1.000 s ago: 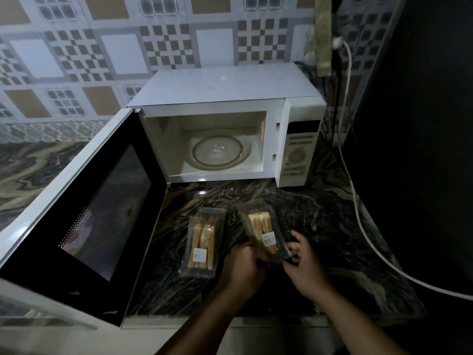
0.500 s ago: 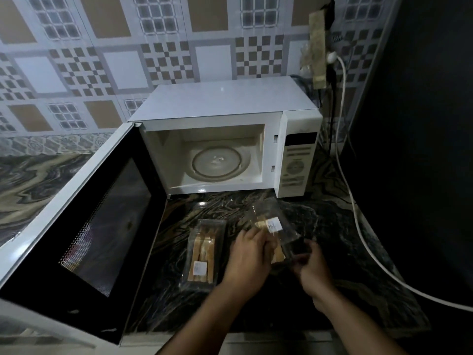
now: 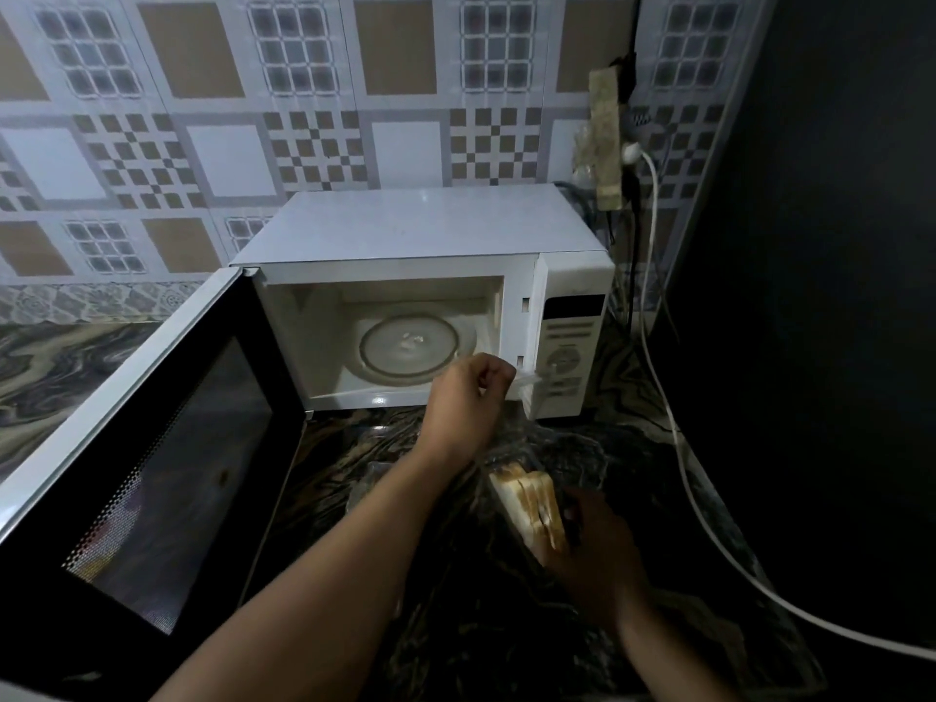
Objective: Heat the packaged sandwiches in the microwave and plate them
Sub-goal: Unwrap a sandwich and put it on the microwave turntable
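Observation:
A white microwave (image 3: 420,230) stands open on the dark marbled counter (image 3: 481,625), its glass turntable (image 3: 410,347) bare. My right hand (image 3: 602,554) grips a sandwich pack (image 3: 532,504) low over the counter, with the toasted bread showing. Raised in front of the microwave's opening, my left hand (image 3: 466,397) pinches a strip of clear plastic film (image 3: 529,385) that stretches away from the pack. Only a faint corner of the second sandwich pack (image 3: 367,481) shows beside my left forearm, which hides most of it.
The microwave door (image 3: 152,473) swings out wide to the left, over the counter edge. A white power cable (image 3: 678,448) runs down the right side from a wall socket (image 3: 608,139). A dark wall closes the right. Tiled wall behind.
My left hand has risen from the pack toward the microwave, pulling clear film up with it. My right hand still holds the pack, and the bread is now uncovered.

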